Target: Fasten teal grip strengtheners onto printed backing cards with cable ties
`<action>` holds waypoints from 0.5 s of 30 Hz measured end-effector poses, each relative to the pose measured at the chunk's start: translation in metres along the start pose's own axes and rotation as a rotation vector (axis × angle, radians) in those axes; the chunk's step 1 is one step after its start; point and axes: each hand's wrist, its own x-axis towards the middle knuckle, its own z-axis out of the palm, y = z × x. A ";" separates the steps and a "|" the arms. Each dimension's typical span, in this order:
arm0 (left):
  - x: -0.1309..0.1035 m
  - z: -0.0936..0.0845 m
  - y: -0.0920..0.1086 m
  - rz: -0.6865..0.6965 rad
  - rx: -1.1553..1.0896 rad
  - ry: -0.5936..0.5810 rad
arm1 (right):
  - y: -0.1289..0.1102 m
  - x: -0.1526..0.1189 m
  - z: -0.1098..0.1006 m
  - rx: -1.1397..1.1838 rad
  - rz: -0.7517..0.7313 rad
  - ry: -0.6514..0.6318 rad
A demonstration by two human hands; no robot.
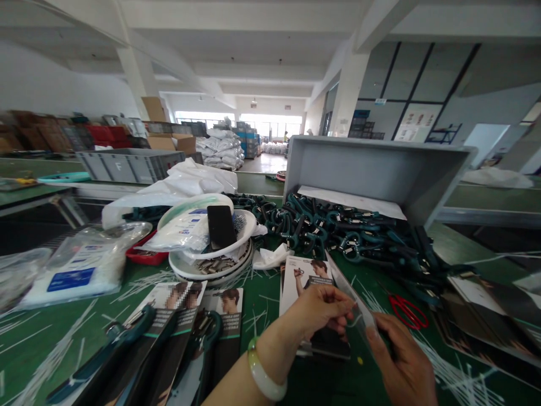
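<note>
My left hand (323,310), with a bangle on its wrist, pinches the end of a thin white tie (358,320) beside a card. My right hand (399,349) grips that upright, tilted card (353,293) by its edge, with a dark part behind it partly hidden by the fingers. Beneath my left hand lies a stack of printed cards (291,282). Several cards with dark green hand grips (207,332) lie at the lower left. A large heap of loose hand grips (359,231) spreads behind the hands.
Red scissors (409,311) lie right of my right hand. A phone (221,226) rests on a white bowl (249,225). Plastic bags (84,265) stand left. A tipped grey crate (380,169) is behind the heap. White ties (465,372) are scattered about.
</note>
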 end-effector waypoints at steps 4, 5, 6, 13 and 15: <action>0.001 0.003 0.002 0.040 -0.060 0.032 | 0.003 0.000 0.001 -0.033 -0.046 -0.026; 0.001 0.004 0.002 0.053 -0.083 0.045 | 0.004 -0.001 0.002 -0.043 -0.067 -0.033; 0.001 0.005 0.001 0.068 -0.105 0.059 | 0.005 -0.001 0.002 -0.052 -0.087 -0.040; -0.010 0.007 -0.006 0.306 -0.096 0.196 | 0.002 -0.007 0.012 -0.117 -0.272 -0.063; -0.015 0.002 -0.003 0.341 0.112 0.202 | 0.001 -0.007 0.015 -0.125 -0.324 -0.067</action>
